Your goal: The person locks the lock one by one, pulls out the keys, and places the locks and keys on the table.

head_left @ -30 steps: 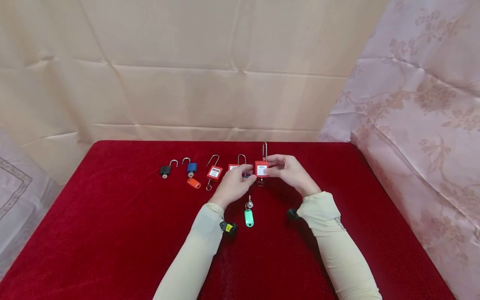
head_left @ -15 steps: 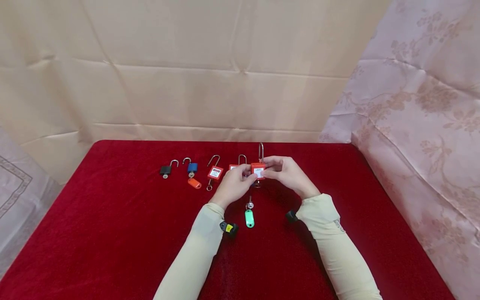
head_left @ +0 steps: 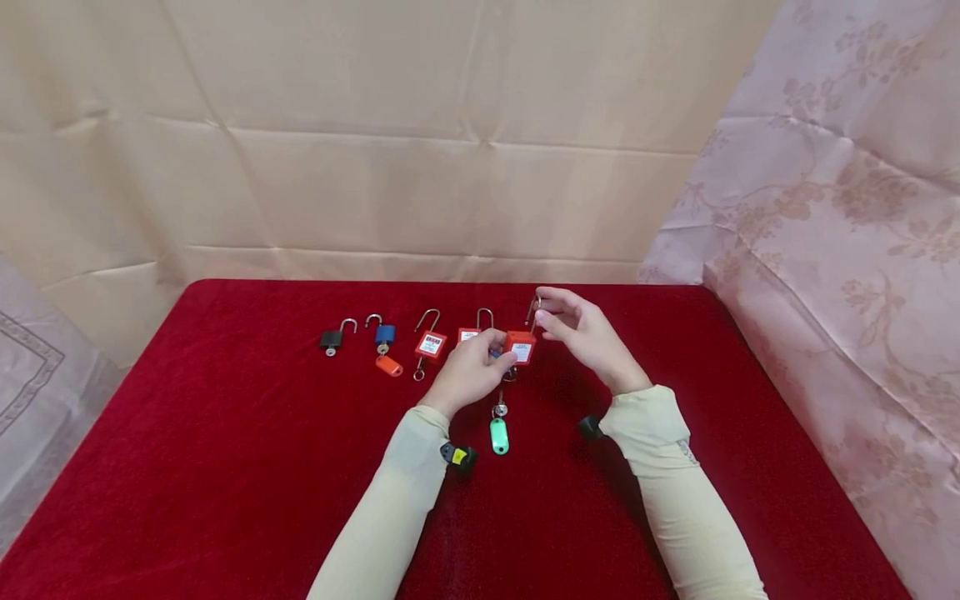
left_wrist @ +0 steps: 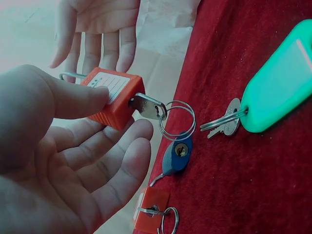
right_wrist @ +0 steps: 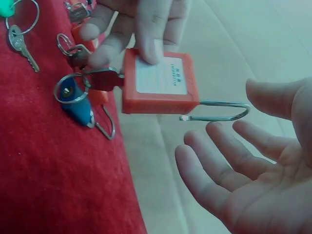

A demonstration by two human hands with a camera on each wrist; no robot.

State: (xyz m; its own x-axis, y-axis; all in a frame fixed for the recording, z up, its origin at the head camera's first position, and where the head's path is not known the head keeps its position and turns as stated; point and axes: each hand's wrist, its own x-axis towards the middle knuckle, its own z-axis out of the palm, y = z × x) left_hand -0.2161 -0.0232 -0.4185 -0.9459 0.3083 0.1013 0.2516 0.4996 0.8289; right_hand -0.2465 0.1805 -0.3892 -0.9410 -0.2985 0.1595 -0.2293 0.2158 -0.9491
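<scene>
Your left hand (head_left: 472, 367) pinches the red padlock (head_left: 522, 348) while your right hand (head_left: 588, 333), fingers parted, flanks its metal loop (right_wrist: 209, 118); a slack left pinch could drop it.

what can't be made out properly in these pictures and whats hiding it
Head view: the lower part of the middle red padlock, covered by the left hand.
Head view: the print on the held red padlock, too small to read.
Right wrist view: part of the held red padlock's white label, under the left thumb.
Left wrist view: the far end of the green tag, cut off by the right edge.
</scene>
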